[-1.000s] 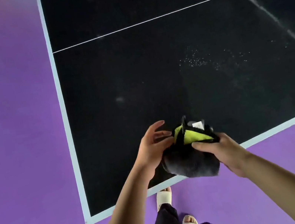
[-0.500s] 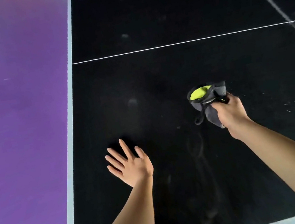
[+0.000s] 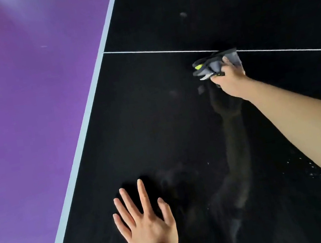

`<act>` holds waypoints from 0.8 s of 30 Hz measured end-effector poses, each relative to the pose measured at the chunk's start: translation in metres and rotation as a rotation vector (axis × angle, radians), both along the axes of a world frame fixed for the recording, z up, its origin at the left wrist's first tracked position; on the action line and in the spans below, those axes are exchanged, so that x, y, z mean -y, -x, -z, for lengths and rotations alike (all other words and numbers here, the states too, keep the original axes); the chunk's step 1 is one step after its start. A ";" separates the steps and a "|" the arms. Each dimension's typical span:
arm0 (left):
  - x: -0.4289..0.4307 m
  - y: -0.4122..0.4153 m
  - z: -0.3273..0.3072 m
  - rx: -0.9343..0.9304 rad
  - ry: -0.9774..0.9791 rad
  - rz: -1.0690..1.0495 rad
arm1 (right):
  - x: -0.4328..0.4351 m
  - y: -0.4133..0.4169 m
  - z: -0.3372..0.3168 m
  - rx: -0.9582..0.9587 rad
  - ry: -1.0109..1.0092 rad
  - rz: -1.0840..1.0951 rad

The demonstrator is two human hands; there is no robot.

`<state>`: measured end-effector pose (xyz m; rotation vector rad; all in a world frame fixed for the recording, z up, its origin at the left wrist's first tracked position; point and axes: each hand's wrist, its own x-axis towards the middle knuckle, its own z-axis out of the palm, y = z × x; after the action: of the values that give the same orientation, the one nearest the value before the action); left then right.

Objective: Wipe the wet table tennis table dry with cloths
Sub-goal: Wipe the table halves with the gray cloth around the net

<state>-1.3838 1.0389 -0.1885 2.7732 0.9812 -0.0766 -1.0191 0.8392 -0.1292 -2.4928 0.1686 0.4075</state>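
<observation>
Cloth (image 3: 216, 63) is a grey microfibre-looking rag with a lime-yellow bit showing. It's scrunched into a wad in my right hand (image 3: 230, 76), fingers curled round it, over the thin white line (image 3: 154, 51) and well in from the desk's (image 3: 155, 122) left edge. It looks soft, light and floppy, so I reckon gripping a fat bunch from the top works, with the loose folds left to drag flat. Left hand (image 3: 149, 227) holds nothing: fingers spread straight, palm down by the near edge, can't tell if it's pressing. The desk top is black, smooth and glossy enough to mirror my arm, so probably slick where it's wet. Tiny droplets (image 3: 317, 173) sit beside my right forearm. Purple floor (image 3: 28, 122) lies past the pale edge stripe (image 3: 85, 134).
</observation>
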 end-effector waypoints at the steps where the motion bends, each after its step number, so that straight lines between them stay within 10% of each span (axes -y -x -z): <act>1: 0.000 0.000 0.001 -0.004 -0.003 -0.001 | -0.009 0.003 0.009 0.005 0.058 -0.036; 14: -0.001 -0.005 -0.013 -0.134 0.036 -0.017 | 0.003 0.195 0.004 0.019 -0.159 -0.649; 24: -0.001 -0.002 -0.020 -0.145 0.097 0.005 | 0.011 0.386 -0.018 -0.540 -0.505 -0.280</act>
<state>-1.3822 1.0394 -0.1685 2.7125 0.9758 -0.3219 -1.4051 0.8282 -0.1116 -1.8649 -0.0695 1.0917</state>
